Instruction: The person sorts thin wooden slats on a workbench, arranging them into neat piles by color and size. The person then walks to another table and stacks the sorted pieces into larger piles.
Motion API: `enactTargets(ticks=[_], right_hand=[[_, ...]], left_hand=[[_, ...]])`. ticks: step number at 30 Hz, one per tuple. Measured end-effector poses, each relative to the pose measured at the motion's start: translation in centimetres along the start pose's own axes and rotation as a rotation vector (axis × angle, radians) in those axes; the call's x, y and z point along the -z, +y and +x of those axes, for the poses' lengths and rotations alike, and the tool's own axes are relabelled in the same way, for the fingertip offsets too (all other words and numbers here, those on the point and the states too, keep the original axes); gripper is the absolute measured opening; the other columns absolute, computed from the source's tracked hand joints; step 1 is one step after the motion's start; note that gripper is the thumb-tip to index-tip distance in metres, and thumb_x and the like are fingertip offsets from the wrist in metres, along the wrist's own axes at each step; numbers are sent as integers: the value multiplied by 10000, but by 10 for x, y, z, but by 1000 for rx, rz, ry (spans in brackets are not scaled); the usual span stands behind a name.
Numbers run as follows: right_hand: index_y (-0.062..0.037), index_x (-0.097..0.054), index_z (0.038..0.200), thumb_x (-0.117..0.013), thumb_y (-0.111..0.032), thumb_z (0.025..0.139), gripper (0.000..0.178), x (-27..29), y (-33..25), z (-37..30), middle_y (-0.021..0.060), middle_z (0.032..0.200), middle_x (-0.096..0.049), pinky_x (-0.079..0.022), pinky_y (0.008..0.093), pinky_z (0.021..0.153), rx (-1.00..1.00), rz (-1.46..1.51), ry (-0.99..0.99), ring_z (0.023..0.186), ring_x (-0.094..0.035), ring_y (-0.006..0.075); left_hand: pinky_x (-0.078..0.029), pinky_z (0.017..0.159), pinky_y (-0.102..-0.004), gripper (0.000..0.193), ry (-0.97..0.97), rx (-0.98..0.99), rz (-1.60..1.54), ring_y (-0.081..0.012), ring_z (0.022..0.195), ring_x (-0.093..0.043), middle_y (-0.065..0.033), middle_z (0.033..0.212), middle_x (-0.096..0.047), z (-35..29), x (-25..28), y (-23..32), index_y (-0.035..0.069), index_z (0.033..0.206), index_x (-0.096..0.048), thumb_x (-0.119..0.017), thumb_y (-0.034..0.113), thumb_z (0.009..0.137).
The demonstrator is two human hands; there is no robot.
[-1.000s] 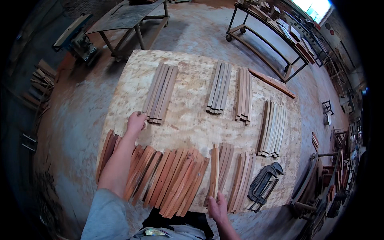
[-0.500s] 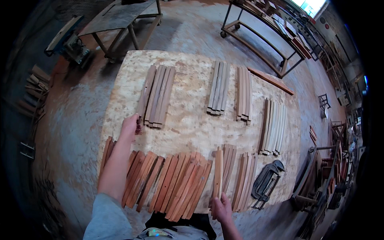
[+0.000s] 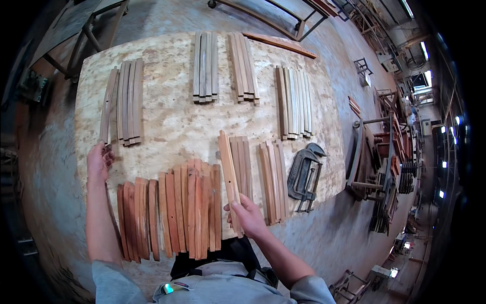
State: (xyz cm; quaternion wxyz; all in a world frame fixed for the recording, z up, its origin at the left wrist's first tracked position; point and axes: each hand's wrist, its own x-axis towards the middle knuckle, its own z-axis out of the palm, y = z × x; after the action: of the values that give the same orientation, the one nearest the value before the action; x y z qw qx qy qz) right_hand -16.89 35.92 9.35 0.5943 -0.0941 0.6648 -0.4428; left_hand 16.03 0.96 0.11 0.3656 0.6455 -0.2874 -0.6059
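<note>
From my remote station I report the following. The right hand [image 3: 248, 217] grasps a long, pale tan wooden strip [image 3: 229, 169] by its near end, thumb laid over the upper face; I judge that this end grip keeps the long face and its dark spot exposed to view. The strip's far end points ahead of the hand, just beside a group of grey-brown wooden strips [image 3: 241, 162].

The left hand [image 3: 97, 162] has loosely curled fingers at the near end of a single narrow brown wooden strip [image 3: 108, 104]; I cannot tell whether they grip it or have let go. That strip lies ahead of the hand, alongside a stack of greyish-brown wooden strips [image 3: 130, 101], roughly parallel to it, an alignment that probably keeps like pieces together.

Between the hands, nearer the body, I find a close row of reddish-brown wooden strips [image 3: 172, 213], apparently placed within easy reach of both. Right of the right hand lie pinkish-brown wooden strips [image 3: 273, 182] and, beyond them, dark metal clamping hardware [image 3: 295, 172], seemingly set aside. Farther ahead and right, a row of cream-coloured wooden strips [image 3: 294, 104] rests on the blotched, pale plywood tabletop [image 3: 172, 126].
</note>
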Motion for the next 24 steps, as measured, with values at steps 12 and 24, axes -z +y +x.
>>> enactTargets(ticks=[12, 24], right_hand=[[-8, -549, 1263, -613, -156, 955, 348, 64, 46, 8, 276, 1013, -654, -508, 491, 807, 439, -797, 527, 943, -635, 470], [-14, -560, 1160, -658, -226, 917, 337, 70, 64, 12, 223, 1072, -586, -514, 510, 811, 278, -1139, 566, 989, -605, 438]], left_hand=[[-329, 419, -242, 137, -66, -31, 248, -70, 503, -460, 18, 682, -504, 2, -3, 5, 118, 845, -519, -520, 222, 934], [-375, 442, -279, 142, -56, -146, 450, -100, 517, -475, 5, 683, -485, 14, 0, -8, 110, 884, -502, -552, 220, 959]])
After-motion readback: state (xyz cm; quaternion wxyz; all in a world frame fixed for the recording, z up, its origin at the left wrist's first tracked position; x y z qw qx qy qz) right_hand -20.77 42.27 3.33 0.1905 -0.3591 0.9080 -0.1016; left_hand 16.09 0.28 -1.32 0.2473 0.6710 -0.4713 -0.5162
